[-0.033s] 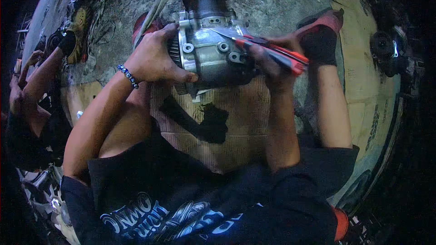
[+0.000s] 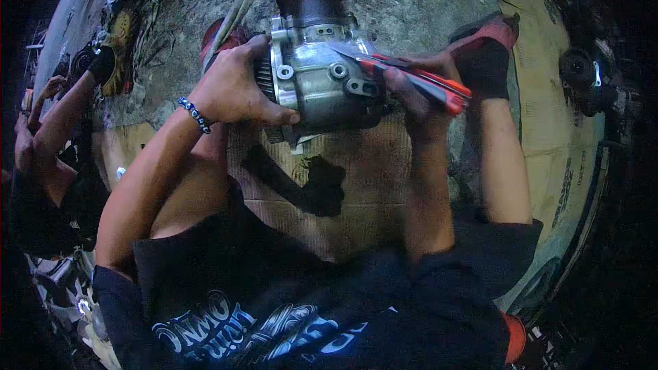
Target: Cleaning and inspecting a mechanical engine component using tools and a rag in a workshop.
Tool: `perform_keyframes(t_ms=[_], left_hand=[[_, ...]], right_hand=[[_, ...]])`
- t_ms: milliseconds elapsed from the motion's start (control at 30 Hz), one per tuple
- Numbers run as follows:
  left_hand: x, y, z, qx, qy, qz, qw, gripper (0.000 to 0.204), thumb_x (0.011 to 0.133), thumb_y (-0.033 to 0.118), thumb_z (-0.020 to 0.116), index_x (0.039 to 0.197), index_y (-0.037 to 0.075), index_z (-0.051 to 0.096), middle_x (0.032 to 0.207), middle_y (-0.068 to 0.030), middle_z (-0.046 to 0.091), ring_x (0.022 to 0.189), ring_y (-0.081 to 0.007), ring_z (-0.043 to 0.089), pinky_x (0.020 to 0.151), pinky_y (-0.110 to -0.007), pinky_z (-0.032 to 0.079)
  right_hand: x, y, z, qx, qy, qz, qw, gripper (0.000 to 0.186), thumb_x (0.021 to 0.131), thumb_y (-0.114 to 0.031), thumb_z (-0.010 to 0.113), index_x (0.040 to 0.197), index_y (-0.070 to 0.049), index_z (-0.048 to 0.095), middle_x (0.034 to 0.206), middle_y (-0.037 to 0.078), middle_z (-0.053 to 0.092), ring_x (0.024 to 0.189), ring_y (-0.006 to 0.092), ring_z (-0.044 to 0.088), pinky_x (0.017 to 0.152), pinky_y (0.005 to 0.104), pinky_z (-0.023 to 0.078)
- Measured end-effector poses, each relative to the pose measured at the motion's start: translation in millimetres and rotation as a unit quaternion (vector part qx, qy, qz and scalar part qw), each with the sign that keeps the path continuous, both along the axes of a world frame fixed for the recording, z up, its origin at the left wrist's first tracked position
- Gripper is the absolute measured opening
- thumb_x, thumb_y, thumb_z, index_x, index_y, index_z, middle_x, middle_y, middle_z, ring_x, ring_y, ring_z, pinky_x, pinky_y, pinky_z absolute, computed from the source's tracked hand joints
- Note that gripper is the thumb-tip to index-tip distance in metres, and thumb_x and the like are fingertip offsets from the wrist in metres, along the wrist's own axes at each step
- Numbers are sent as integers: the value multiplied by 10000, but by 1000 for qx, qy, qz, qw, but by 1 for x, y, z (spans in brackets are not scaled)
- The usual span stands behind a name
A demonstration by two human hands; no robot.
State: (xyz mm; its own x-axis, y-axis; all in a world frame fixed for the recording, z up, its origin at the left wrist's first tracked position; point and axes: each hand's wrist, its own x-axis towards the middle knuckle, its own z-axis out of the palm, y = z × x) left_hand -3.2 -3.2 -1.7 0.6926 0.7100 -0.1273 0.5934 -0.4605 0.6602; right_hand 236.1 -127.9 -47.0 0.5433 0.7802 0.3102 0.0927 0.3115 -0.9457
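A silvery metal machine housing (image 2: pixel 317 99) lies between my legs, with a darker cylinder section (image 2: pixel 312 5) at its far end. My left hand (image 2: pixel 243 85) grips its left side, thumb on the near rim and fingers at the far edge, beside a toothed gear (image 2: pixel 263 75). In my right hand (image 2: pixel 418 85) is a red and grey utility knife (image 2: pixel 426 82), its blade pointing left over the top of the housing. The blade is blurred, so whether it touches the metal is unclear. Part of my right fingers is hidden behind the knife handle.
Flattened cardboard (image 2: pixel 308 233) lies under the housing, and another sheet (image 2: pixel 548 123) lies along the right. Rough concrete (image 2: pixel 411 0) spreads beyond. My feet flank the housing. Another person's arm (image 2: pixel 58 127) and a yellow shoe (image 2: pixel 118 48) are at the left.
The utility knife and my right hand have shifted slightly to the right over the housing. My left hand keeps its grip in nearly the same place.
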Motion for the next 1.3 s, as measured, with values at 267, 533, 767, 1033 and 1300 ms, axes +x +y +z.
perform_keyframes(t_ms=[267, 533, 767, 1033, 1300], left_hand=[[3, 3, 2, 1, 16, -8, 1000, 900, 406, 403, 885, 1122, -43, 572, 988, -194, 665, 936, -263, 648, 858, -343, 491], [-1, 10, -6, 7, 28, -9, 1000, 1006, 403, 424, 885, 1169, -120, 525, 1039, -227, 645, 971, -283, 637, 893, -336, 479], [-1, 10, -9, -20, 33, -6, 999, 1059, 405, 415, 887, 1233, -111, 487, 1119, -238, 619, 1064, -292, 604, 957, -335, 445], [0, 6, -8, -20, 30, -7, 999, 995, 411, 442, 878, 1187, -77, 535, 1071, -219, 641, 1016, -285, 624, 931, -346, 462], [-1, 13, -13, 4, 18, -17, 1000, 975, 414, 453, 871, 1167, -74, 546, 1053, -207, 649, 989, -282, 632, 906, -343, 475]], right_hand=[[-9, 10, 0, 15, -106, -46, 993, 322, 685, -227, 809, 786, -40, 567, 741, 60, 608, 661, 128, 582, 606, 264, 479], [-22, 8, 8, 10, -162, -60, 985, 277, 642, -196, 797, 735, -65, 572, 693, 44, 575, 624, 160, 569, 586, 292, 460], [-35, 10, 18, -5, -157, -87, 984, 287, 624, -192, 788, 695, -67, 539, 672, 55, 552, 614, 189, 559, 579, 310, 453], [-37, 12, 24, -23, -180, -104, 978, 302, 611, -236, 755, 700, -69, 520, 660, 53, 523, 596, 203, 533, 568, 319, 447], [-38, 14, 17, -10, -127, -137, 982, 246, 628, -157, 751, 696, -66, 533, 657, 32, 516, 593, 164, 523, 560, 295, 438]])
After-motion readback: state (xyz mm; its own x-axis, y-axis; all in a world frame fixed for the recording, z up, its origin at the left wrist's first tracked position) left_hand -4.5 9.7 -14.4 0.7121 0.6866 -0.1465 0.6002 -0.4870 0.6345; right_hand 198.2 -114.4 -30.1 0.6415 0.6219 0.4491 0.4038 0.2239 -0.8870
